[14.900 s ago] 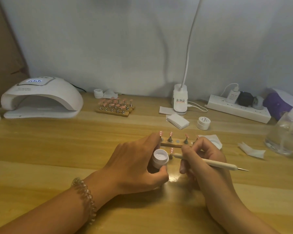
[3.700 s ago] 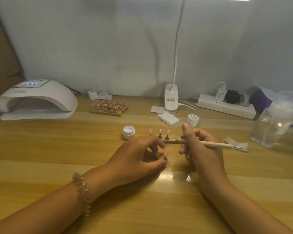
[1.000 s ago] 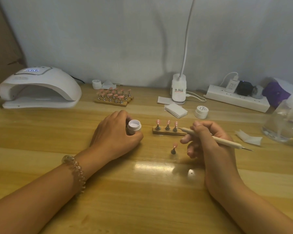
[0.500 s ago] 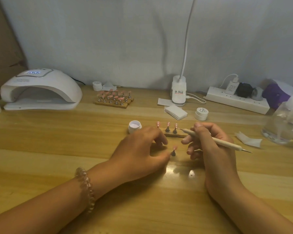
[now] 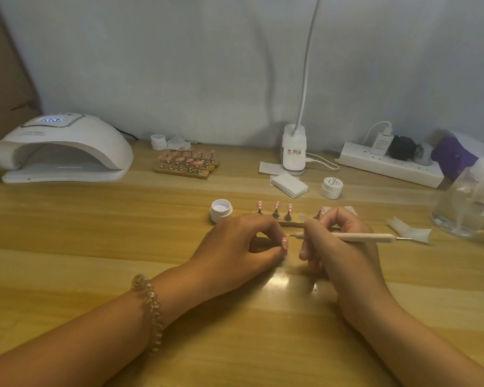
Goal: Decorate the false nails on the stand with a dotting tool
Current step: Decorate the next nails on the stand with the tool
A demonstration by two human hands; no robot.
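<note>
A small wooden stand [image 5: 294,223] lies at the table's middle with three pink false nails [image 5: 276,205] upright on metal holders and a fourth by my right hand. My left hand [image 5: 241,247] pinches a single holder with a pink false nail [image 5: 284,243] in front of the stand. My right hand [image 5: 338,244] grips a cream dotting tool [image 5: 358,237], its fine tip touching or almost touching that nail. An open white gel pot [image 5: 221,209] stands left of the stand.
A white nail lamp [image 5: 65,148] sits at the back left, a second wooden stand of nails [image 5: 186,163] beside it. Desk lamp base [image 5: 293,152], wipes [image 5: 289,185], a closed pot [image 5: 331,187], a power strip [image 5: 389,163] and a clear bottle [image 5: 470,202] stand behind and right.
My left hand let go of the gel pot, came right and took hold of the single nail holder. The dotting tool's tip has come down from the stand to that nail.
</note>
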